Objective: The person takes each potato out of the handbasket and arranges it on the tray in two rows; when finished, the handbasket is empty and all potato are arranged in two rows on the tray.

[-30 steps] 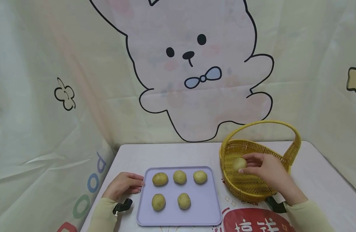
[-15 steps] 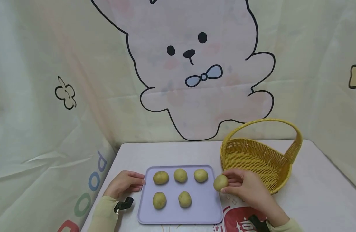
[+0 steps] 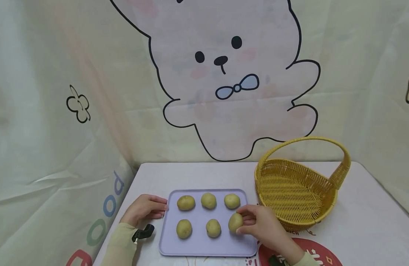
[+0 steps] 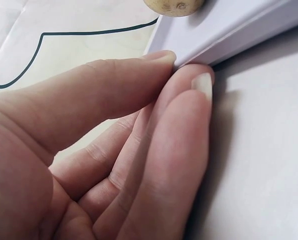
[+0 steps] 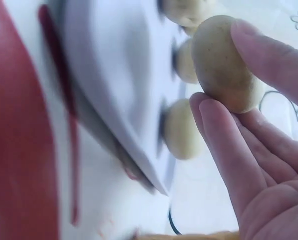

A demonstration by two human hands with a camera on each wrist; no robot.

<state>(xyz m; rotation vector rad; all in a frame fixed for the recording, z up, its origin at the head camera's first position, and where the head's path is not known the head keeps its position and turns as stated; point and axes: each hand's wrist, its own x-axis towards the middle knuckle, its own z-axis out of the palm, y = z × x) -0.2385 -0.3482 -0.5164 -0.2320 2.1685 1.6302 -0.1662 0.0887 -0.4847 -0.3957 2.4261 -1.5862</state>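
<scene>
My right hand point(image 3: 262, 225) pinches a potato point(image 3: 235, 222) between thumb and fingertips, over the right front part of the lavender tray point(image 3: 191, 249). In the right wrist view the held potato point(image 5: 223, 62) appears raised above the tray surface. Several other potatoes lie on the tray: three along its back row, such as the left one point(image 3: 186, 203), and two in the front row, including one point(image 3: 213, 228) beside the held one. On the left, my left hand point(image 3: 145, 209) holds the tray's side edge; its thumb and fingertips point(image 4: 201, 87) meet at the rim.
A yellow wicker basket point(image 3: 291, 199) with a tall arched handle stands to the right of the tray, with nothing inside. The white table point(image 3: 198, 175) carries a red printed patch point(image 3: 301, 247) at the front right. A cartoon-printed cloth point(image 3: 208, 122) hangs behind the table.
My right hand has carried the potato out of the basket, leftward and toward me, to the tray's right front. My left hand has stayed at the tray's left edge.
</scene>
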